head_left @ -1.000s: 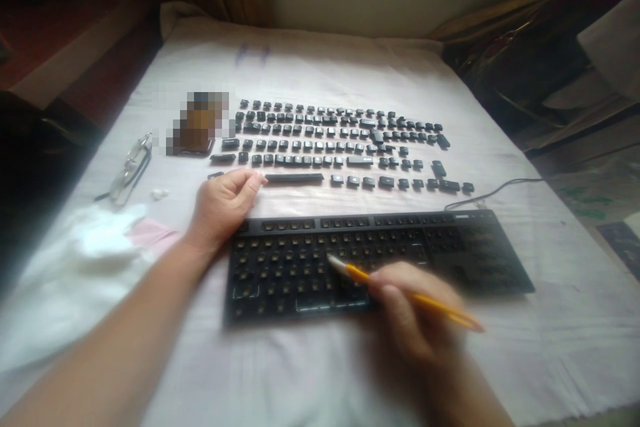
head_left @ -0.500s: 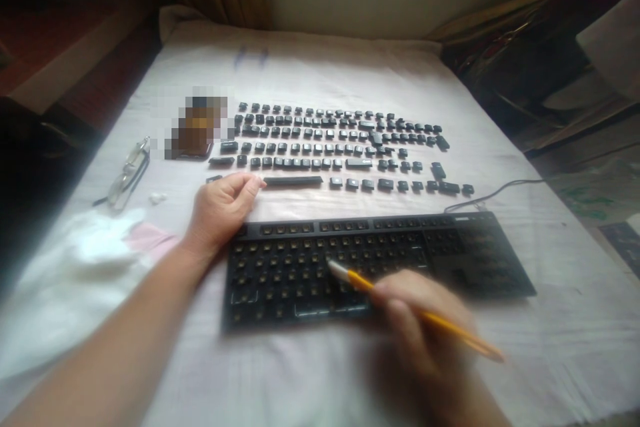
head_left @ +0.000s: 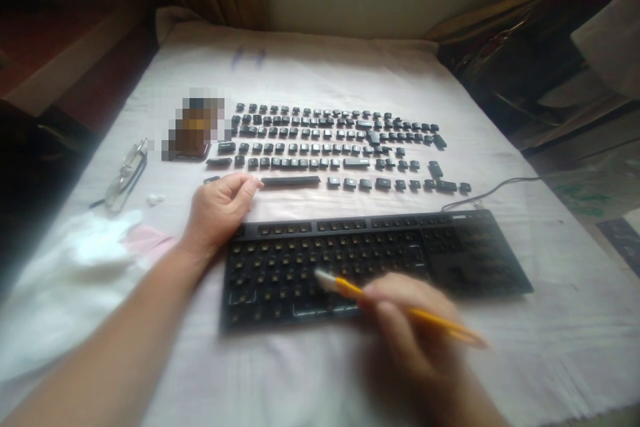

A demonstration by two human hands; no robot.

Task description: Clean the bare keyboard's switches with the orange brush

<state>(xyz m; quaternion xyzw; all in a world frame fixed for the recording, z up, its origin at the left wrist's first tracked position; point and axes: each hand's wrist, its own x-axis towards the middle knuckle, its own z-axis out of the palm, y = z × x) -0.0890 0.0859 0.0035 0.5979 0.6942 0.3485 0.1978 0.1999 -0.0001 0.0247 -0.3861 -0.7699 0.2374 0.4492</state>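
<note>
A black keyboard [head_left: 380, 240] lies in front of me with its keycaps off, baring rows of small key posts. My right hand [head_left: 410, 320] grips a small paintbrush [head_left: 350, 288] with a yellow handle. The brush's pale bristles point at the middle-left of the key posts; whether they touch is blurred. My left hand [head_left: 220, 210] is closed at the keyboard's top left corner, thumb and forefinger pressed together. Its fingertips are by the left end of the loose space bar [head_left: 291, 181]. What those fingers hold, if anything, is hidden.
Loose keycaps [head_left: 310, 149] lie in several rows behind the keyboard. To the left are a pixelated dark object [head_left: 193, 130], eyeglasses [head_left: 125, 170], small white bits [head_left: 155, 199] and a white cloth [head_left: 80, 273]. A cable [head_left: 493, 185] runs off rightward over the pale bedsheet [head_left: 310, 67].
My right hand has moved slightly left with the paintbrush, its bristles shifting left and a little nearer to me across the keyboard. My left hand stays at the corner.
</note>
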